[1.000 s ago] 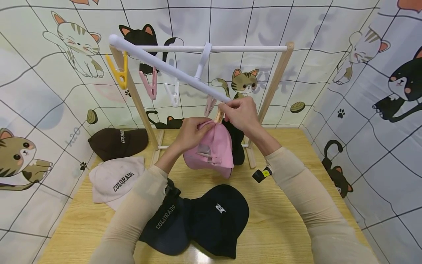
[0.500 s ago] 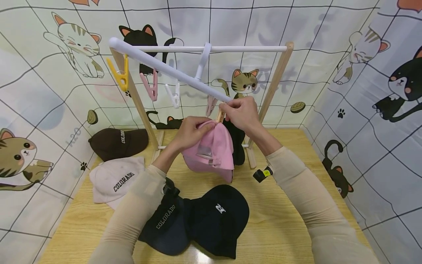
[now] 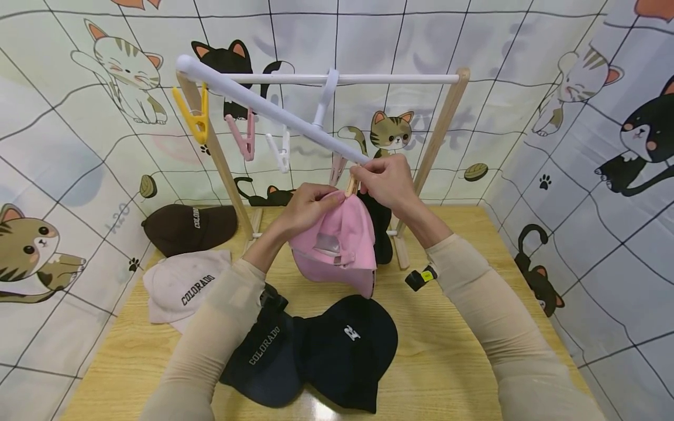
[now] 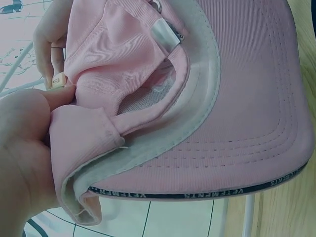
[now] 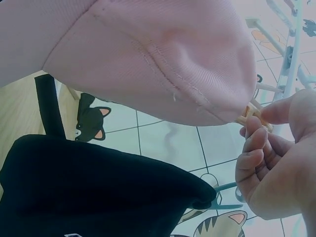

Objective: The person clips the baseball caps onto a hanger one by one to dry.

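A pink baseball cap [image 3: 355,228] hangs below the pale lilac hanger bar [image 3: 295,124], its back opening and strap facing me. My left hand [image 3: 308,207] pinches the cap's upper edge between thumb and fingers. Just right of it, my right hand [image 3: 389,180] pinches a light orange clothespin [image 3: 351,185] under the bar's near end. The clothespin's lower end meets the top of the pink cap. In the right wrist view, a black cap [image 5: 89,182] hangs beside the pink one. The left wrist view shows the pink brim [image 4: 256,89] hanging clear of my fingers.
Yellow [image 3: 197,120], pink [image 3: 244,140] and white [image 3: 281,151] clothespins hang along the bar. A wooden rack [image 3: 442,131] carries the hanger. Brown [image 3: 174,228], pale pink [image 3: 179,280], dark grey [image 3: 274,362] and black [image 3: 353,351] caps lie on the table [image 3: 453,362].
The pink cap's lower part has swung down and slightly toward me. Both hands stay almost in place at its top, and the hanging clothespins sway a little.
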Demonstrator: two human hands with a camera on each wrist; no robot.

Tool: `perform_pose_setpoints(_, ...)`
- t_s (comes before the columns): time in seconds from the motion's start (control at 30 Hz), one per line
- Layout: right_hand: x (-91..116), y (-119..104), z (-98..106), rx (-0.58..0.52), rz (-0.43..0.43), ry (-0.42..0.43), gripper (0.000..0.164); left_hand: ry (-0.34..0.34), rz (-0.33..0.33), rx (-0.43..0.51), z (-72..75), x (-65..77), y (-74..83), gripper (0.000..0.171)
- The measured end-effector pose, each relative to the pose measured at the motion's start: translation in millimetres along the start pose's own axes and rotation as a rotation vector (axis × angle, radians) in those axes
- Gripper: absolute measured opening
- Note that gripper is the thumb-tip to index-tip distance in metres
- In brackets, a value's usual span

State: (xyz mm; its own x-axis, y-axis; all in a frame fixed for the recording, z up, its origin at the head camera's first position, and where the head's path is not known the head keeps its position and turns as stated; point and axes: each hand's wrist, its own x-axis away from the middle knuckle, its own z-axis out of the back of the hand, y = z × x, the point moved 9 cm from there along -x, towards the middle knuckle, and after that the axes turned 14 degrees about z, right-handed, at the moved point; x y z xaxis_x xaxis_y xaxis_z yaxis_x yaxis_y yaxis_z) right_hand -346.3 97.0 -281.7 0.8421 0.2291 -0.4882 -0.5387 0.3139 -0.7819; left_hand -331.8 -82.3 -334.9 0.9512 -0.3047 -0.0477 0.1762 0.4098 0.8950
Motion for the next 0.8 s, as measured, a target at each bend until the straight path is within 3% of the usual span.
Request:
perform_pose_setpoints(0.5, 0.8, 1.3, -0.5, -0.043, 0.024, -0.015, 0.031, 0.008, 0.042, 0.143, -2.2, -3.8, 1.5, 0.034)
perform_pose_setpoints(0.8, 2.2, 5.8, 1.4, -0.001, 0.002, -0.045, 0.036, -0.005, 0.034, 0.144, -5.1, -4.1, 0.5, 0.034)
